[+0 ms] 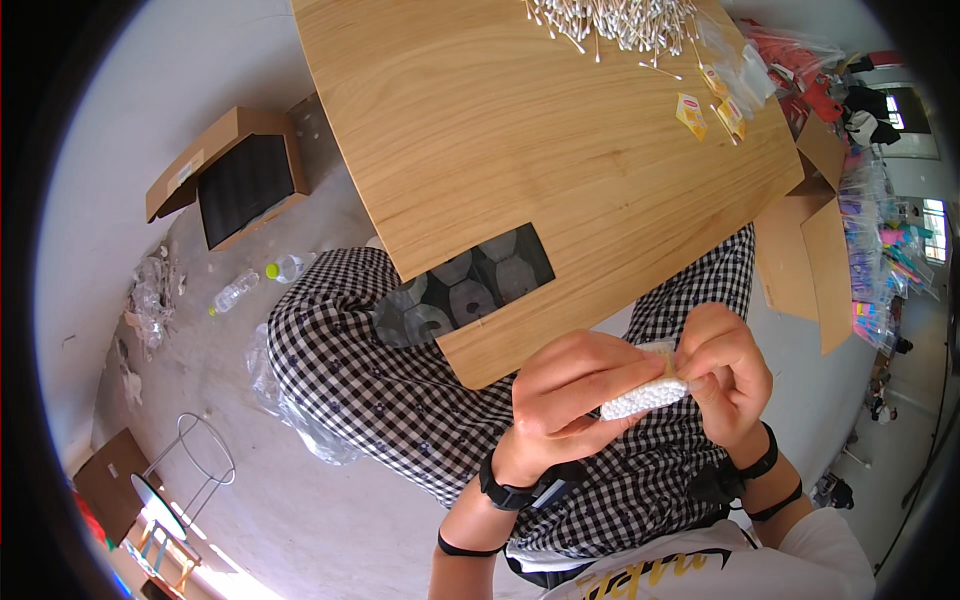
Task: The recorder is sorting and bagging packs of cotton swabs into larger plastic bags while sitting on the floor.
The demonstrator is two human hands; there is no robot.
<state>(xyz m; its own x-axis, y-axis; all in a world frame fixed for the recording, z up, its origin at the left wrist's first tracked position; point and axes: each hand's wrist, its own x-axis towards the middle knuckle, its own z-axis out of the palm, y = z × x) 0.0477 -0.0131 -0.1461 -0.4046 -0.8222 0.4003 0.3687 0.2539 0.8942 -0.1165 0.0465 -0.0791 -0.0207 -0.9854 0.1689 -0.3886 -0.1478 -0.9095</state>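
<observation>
A small clear bag of cotton swabs is held above my lap, its white tips packed tightly together and facing me. My left hand wraps around the bag from the left, fingers along its far side. At the bag's right end, my right hand pinches the clear plastic between thumb and fingers. On the far part of the wooden table lies a heap of loose cotton swabs. Right of the heap are yellow-and-white cards and crumpled clear plastic bags.
A dark tray with round hollows sits at the table's near left corner, by my knee. Open cardboard boxes stand left and right of the table. Plastic bottles and a metal-framed stool are on the left floor.
</observation>
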